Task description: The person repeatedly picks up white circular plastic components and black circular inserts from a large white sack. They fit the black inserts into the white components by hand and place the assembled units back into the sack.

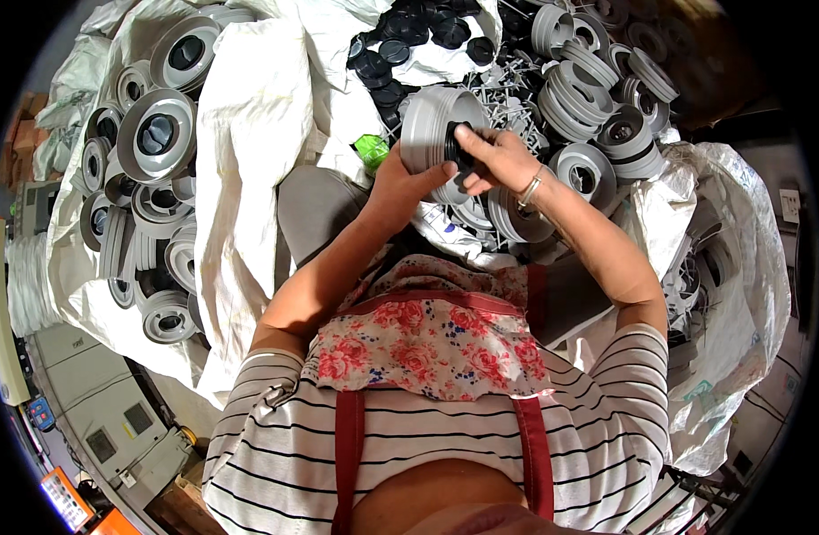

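In front of my lap, my left hand (399, 189) is closed round the lower left side of a grey ribbed plastic drain body (425, 120), tilted on its side. From the right, my right hand (500, 163) pinches a black round cap (456, 150) at the open face of the grey part. Whether the cap is seated in it or only touches it, I cannot tell. Loose black caps (393, 52) lie in a heap just beyond. Beside them spread many small grey stemmed plastic pieces (515, 94).
A large white woven sack (253, 116) on the left holds several grey drain bodies (156, 135) with black centres. More grey bodies (574, 102) are piled at the right, next to another white sack (748, 205). A grey cabinet (97, 401) stands at the lower left.
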`<state>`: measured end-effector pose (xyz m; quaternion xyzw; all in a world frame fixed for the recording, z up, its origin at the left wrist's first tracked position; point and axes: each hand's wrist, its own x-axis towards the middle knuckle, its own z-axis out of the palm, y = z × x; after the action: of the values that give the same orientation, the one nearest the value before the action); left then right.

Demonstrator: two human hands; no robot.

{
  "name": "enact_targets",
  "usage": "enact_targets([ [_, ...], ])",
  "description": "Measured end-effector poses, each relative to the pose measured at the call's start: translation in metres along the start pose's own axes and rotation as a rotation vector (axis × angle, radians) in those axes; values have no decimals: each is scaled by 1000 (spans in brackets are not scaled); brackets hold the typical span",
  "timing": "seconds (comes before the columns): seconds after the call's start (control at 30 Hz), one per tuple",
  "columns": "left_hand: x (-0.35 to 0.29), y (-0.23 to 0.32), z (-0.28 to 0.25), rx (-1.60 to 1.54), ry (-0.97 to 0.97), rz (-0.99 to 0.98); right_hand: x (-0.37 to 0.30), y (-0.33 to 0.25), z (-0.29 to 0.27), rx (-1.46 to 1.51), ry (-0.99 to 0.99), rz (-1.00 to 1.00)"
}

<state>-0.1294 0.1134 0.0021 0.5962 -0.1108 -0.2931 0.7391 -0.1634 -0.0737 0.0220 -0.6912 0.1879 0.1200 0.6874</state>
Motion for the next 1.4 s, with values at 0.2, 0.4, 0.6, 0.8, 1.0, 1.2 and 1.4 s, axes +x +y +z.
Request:
enact_targets([
  [0.2,-1,2,2,94,-1,17,12,-2,-13,9,-176,332],
  [0.4,-6,5,0,20,-16,-29,10,6,-8,-602,9,-308],
  [0.6,-4,17,-12,-241,-95,-251,-2,4,-9,-960,-104,-752],
  [0.8,-2,8,-10,28,-41,-155,0,10,2,-590,24,-399],
  [1.0,-4,19,-4,73,67,-114,17,16,0,-422,-88,-488],
  [1.2,-14,64,7,634,186,231,24,0,-17,280,-508,310],
  [1.4,18,213,-82,945,1002,1258,117,38,-172,-1442,765,-604],
])
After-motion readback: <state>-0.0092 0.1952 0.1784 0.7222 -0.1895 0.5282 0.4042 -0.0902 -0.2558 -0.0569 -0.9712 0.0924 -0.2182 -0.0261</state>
